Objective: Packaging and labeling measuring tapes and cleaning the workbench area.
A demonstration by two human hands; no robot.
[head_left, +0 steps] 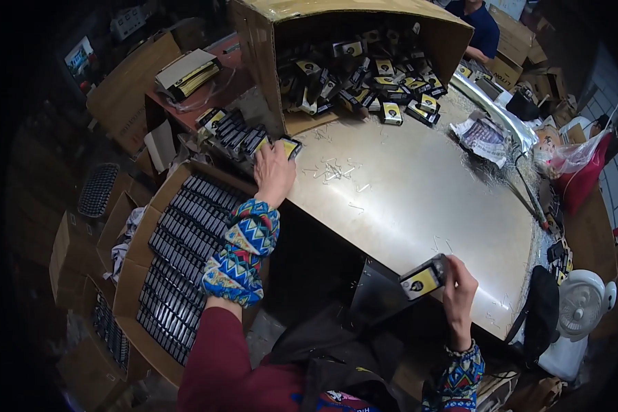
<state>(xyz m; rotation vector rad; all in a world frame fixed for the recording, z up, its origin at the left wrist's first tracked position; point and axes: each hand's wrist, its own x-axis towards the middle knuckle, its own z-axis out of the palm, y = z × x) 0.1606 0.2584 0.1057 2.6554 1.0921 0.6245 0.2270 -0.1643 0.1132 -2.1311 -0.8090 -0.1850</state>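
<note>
Here, right hand (458, 288) pinching one small black-and-yellow packet (424, 278) at near edge of smooth metal table (419, 199); left hand (273, 172) flat, fingers spread, on packet row (244, 137) at far-left edge, apparently steadying it. Tipped cardboard box (364, 41) spilling more; floor carton (178, 254) packed in neat rows.

Single head-worn fisheye view, looking steeply down from close above the round grey metal tabletop (419, 199) filling the frame's centre.

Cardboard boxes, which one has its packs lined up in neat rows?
The open carton on the floor under the left hand; the tipped box on the table holds a jumble.
</note>
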